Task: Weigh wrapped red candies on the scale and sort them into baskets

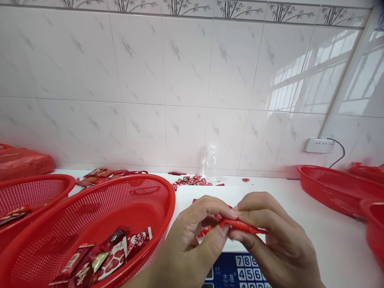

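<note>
Both hands meet in the lower middle of the head view, close above a digital scale whose blue keypad (225, 269) shows below them. Between them is a thin, shiny red packet (244, 226); its exact kind is hard to make out. Thumb and fingers of my left hand (196, 236) are pinched at its left end. My right hand (274, 234) grips its right part, fingers on top and thumb beneath. More red wrapping shows behind my left fingers, partly hidden.
A red mesh basket (150, 192) at left holds several wrapped sweets (115, 258); another basket (57, 182) stands beyond it. Red packets (196, 181) and a clear bottle (211, 164) are by the tiled wall. Red baskets (330, 188) stand at right, below a socket strip (320, 146).
</note>
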